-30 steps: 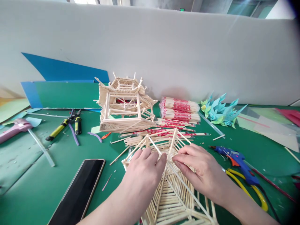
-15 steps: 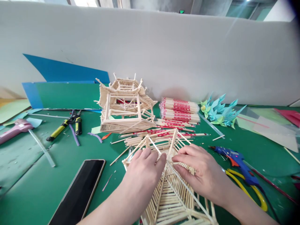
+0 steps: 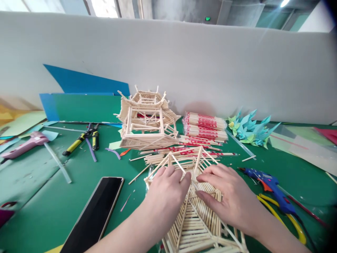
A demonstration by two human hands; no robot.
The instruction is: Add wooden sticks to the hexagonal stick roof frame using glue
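Note:
A fan-shaped roof frame of thin wooden sticks (image 3: 196, 225) lies on the green table right in front of me. My left hand (image 3: 167, 195) rests on its left half, fingers together and pressed onto the ribs near the ridge. My right hand (image 3: 230, 198) lies on the right half, with thumb and forefinger pinched at a short stick near the ridge, almost touching the left fingertips. Behind the frame stands a finished stick pavilion model (image 3: 146, 119), with loose sticks (image 3: 158, 158) at its foot.
Wrapped chopstick bundles (image 3: 205, 126) and paper cranes (image 3: 250, 128) lie at the back right. A blue glue gun (image 3: 271, 184) and yellow-handled pliers (image 3: 292, 219) are right of my hand. At the left lie a phone (image 3: 94, 214), cutters (image 3: 81, 138) and a pink glue gun (image 3: 25, 147).
My head has shifted, so everything sits slightly further right and lower in view. Both hands stay on the roof frame, fingertips drawn a little closer together.

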